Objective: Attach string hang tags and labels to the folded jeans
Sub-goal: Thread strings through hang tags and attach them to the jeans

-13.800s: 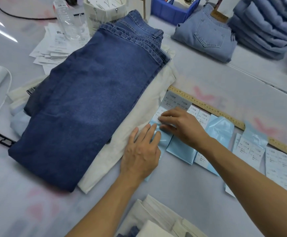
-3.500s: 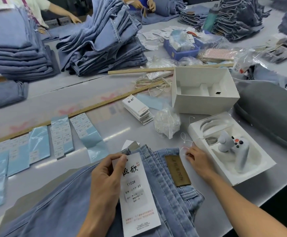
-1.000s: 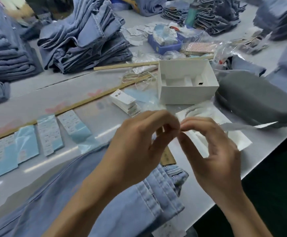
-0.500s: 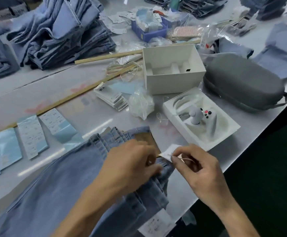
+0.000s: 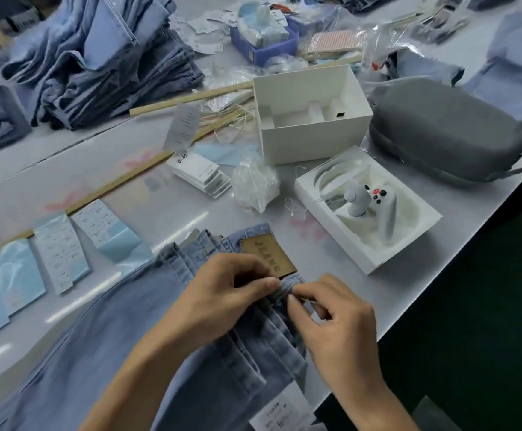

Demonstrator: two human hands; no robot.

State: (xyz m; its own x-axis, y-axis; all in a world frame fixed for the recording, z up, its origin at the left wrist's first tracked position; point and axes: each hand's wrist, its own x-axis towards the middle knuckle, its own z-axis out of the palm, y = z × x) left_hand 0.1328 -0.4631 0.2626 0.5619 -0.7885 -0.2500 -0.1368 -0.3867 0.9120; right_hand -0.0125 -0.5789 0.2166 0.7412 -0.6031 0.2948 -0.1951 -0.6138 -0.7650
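Observation:
Light blue folded jeans lie in front of me, waistband toward the table's right edge, with a brown leather patch on it. My left hand pinches a belt loop at the waistband just below the patch. My right hand pinches a thin string right beside that loop, fingertips nearly touching the left thumb. A white hang tag hangs at the jeans' near edge. A stack of white hang tags lies further back.
Blue and white label sheets lie along a wooden ruler at left. A white box, a tray with a controller, a grey case, a plastic bag and jeans piles stand behind. The table edge runs close on the right.
Both hands have closed in on the belt loop under the patch. The small white tag seen in my right fingers half a second ago is out of sight; only the string shows.

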